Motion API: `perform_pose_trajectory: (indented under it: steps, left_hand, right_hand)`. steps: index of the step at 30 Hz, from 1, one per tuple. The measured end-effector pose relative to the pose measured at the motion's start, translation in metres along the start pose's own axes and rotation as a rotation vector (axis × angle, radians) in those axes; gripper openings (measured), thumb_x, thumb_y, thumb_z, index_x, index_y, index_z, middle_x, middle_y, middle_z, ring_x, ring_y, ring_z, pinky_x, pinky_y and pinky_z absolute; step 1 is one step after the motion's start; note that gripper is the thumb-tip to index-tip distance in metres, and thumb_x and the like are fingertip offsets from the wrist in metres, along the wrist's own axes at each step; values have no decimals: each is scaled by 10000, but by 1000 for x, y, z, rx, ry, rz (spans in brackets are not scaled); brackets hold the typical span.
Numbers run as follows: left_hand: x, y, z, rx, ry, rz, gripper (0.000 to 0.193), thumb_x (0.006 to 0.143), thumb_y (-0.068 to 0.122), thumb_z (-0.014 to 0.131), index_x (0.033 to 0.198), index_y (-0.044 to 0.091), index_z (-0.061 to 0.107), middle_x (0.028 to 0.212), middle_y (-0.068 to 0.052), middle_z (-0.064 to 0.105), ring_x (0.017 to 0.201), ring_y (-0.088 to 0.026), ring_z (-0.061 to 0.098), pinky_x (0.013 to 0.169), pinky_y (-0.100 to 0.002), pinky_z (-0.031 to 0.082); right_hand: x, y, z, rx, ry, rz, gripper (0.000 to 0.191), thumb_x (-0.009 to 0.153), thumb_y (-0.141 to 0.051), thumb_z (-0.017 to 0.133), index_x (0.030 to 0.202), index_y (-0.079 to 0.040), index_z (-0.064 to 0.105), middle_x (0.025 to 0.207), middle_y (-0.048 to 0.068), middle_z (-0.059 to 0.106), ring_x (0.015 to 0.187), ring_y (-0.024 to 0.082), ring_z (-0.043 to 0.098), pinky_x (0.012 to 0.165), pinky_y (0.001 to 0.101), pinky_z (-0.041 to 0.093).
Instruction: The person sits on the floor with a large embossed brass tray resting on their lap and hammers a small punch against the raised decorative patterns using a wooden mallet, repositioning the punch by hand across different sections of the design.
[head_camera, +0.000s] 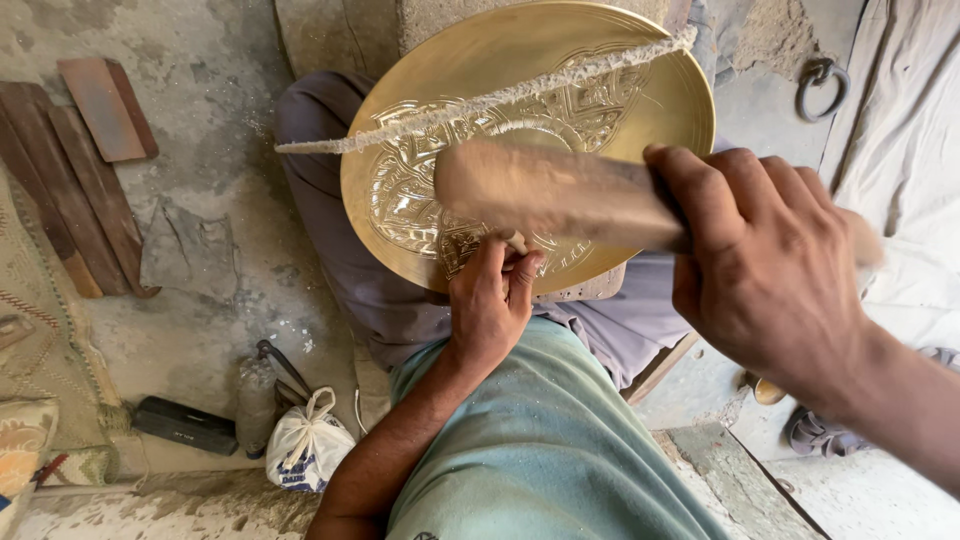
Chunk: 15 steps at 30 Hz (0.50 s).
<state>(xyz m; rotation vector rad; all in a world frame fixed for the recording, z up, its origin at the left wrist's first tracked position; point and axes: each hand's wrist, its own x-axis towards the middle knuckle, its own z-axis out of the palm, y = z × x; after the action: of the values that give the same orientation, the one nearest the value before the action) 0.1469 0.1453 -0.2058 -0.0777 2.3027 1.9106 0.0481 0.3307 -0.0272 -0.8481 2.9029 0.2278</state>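
A round brass plate (660, 90) with an engraved pattern leans over my lap, tilted toward me. A frayed pale cord (480, 105) stretches across its face. My left hand (490, 300) presses against the plate's lower edge and pinches a thin chisel-like tool (514, 240) whose tip meets the engraved area. My right hand (770, 270) grips a thick wooden mallet (550, 190), blurred, raised just above the left hand and the tool.
Wooden slats (70, 180) lie on the concrete floor at the left. A tied white plastic bag (305, 450), a plastic bottle (255, 400) and a black block (185, 425) sit at lower left. An iron ring (820, 85) hangs at upper right near pale cloth (910, 150).
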Motion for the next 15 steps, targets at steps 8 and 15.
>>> perform_pose_trajectory:
  steps: [8, 15]
  left_hand:
    - [0, -2, 1, 91, 16, 27, 180, 1035, 171, 698, 1041, 26, 591, 902, -104, 686, 774, -250, 748, 655, -360, 584]
    - [0, -1, -1, 116, 26, 76, 224, 1021, 152, 679, 1140, -17, 591, 915, -134, 673, 779, -287, 722, 645, -392, 553]
  right_hand:
    - [-16, 6, 11, -177, -148, -25, 318, 1017, -235, 650, 1316, -128, 664, 939, 33, 689, 744, 173, 623, 698, 336, 524]
    - [-25, 6, 15, -338, -179, -93, 314, 1039, -312, 609, 1321, -187, 670, 860, -2, 695, 685, 162, 632, 657, 328, 521]
